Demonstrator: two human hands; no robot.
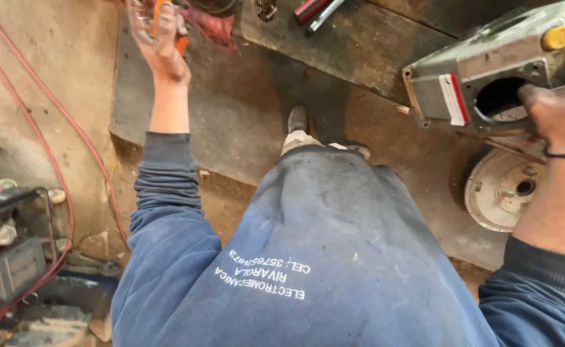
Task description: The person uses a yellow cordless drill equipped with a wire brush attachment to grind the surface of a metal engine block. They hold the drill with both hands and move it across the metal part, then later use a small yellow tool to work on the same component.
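Right hand (562, 112) grips the rim of a heavy, rigid grey metal housing (488, 71), fingers curled closed; left hand (160, 38) closes around an orange-handled tool (181, 44)

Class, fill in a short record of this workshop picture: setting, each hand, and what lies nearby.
Setting: stained concrete floor, seen from above
Left hand: raised, gripping an orange-handled tool
Right hand: on a grey metal housing with a round opening and yellow cap
Nearby: pale round cover on the floor, red cable, small engine
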